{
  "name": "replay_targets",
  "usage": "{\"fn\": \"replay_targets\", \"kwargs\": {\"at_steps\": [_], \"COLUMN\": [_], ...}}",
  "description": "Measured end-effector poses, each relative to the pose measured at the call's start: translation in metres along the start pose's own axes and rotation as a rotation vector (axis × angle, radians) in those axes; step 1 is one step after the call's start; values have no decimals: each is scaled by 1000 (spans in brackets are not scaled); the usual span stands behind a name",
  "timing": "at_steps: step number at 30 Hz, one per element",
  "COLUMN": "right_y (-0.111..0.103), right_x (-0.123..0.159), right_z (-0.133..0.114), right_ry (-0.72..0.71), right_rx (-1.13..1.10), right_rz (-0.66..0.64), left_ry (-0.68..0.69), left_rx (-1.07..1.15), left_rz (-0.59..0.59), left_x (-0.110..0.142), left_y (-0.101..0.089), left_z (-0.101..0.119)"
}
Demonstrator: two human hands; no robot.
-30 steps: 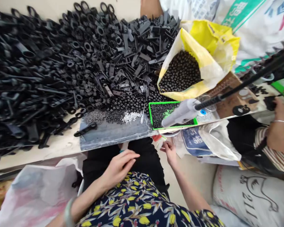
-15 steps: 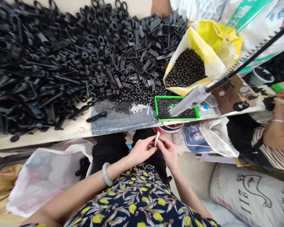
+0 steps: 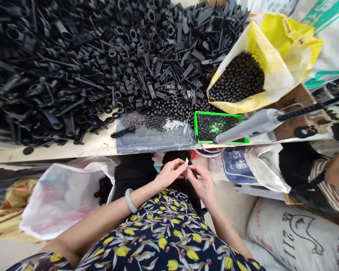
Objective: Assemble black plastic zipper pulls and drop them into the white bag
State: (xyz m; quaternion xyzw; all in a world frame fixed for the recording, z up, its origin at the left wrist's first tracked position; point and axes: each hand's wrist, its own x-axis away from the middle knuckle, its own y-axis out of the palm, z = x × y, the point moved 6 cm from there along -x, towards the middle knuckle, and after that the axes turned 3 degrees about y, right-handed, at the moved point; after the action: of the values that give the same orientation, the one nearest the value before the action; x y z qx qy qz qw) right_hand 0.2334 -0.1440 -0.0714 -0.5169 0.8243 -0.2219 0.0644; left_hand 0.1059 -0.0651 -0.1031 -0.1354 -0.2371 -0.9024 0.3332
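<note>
Above my lap, in front of the bench edge, both hands meet around a small white strip (image 3: 187, 161), thin like paper or tape. My left hand (image 3: 171, 174) pinches it from the left between thumb and fingers. From the other side my right hand (image 3: 201, 183) closes its thumb and fingertips on the strip's lower part. Fingers hide much of the strip, so I cannot tell exactly what it is. Just beyond the hands, a grey mat (image 3: 155, 142) bears a pile of small white pieces (image 3: 172, 125), a thin pointed tool with a clear handle (image 3: 185, 128) and a black lever-like part (image 3: 123, 131).
A grey powered screwdriver (image 3: 247, 126) leans over a green tray (image 3: 196, 128) of small black pieces. Heaped black plastic parts (image 3: 96, 64) cover the bench's back and left. A yellow-white sack (image 3: 277, 71) holds black beads. Another person's arm (image 3: 337, 171) shows at right.
The view has shifted, so the bench things appear farther right. Both hands stay together on the white strip, less of which shows now; the right fingers have moved slightly over it.
</note>
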Motion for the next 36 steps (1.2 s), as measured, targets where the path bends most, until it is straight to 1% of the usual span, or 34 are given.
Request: {"fn": "replay_targets", "kwargs": {"at_steps": [3, 5, 7, 10, 12, 15, 18, 20, 22, 24, 26, 28, 30, 32, 33, 35, 36], "right_y": [-1, -2, -1, 8, 14, 19, 26, 30, 32, 30, 23, 9, -9, -23, -27, -28, -25], "right_x": [-1, -2, -4, -6, -7, -11, -15, -13, -5, 9, 23, 28, 21, 0, -14, -47, -64], "right_z": [19, 30, 35, 35, 34, 36, 37, 36, 33, 32, 37, 56, 90, 131, 150, 179, 189], "right_ry": [170, 239, 252, 268, 275, 255, 211, 199, 197, 203, 229, 285, 367, 462, 509, 574, 592], "right_rx": [-167, -243, -264, -335, -379, -389, -362, -329, -290, -268, -279, -325, -386, -470, -512, -591, -629], "right_rz": [3, 12, 1, -43, -54, -35, -87, -125, -124, -94, -36, 66, 197, 311, 342, 371, 372], "left_ry": [23, 35, 61, 101, 103, 104, 99, 87, 67, 44, 24, -1, -41, -89, -109, -139, -152], "left_rx": [41, 38, -19, -117, -131, -141, -146, -130, -88, -30, 28, 77, 119, 157, 172, 205, 220], "left_rz": [44, 50, 66, 111, 129, 137, 176, 229, 318, 458, 613, 713, 751, 743, 732, 703, 684], "left_x": [-3, -5, -6, -8, -9, -10, -9, -11, -15, -18, -17, -12, -4, 2, 5, 7, 7], "left_y": [-4, -8, -12, -19, -21, -21, -21, -24, -31, -47, -68, -86, -96, -98, -97, -92, -90], "left_z": [-1, -5, -8, -12, -14, -13, -11, -14, -20, -27, -34, -39, -43, -44, -43, -40, -38]}}
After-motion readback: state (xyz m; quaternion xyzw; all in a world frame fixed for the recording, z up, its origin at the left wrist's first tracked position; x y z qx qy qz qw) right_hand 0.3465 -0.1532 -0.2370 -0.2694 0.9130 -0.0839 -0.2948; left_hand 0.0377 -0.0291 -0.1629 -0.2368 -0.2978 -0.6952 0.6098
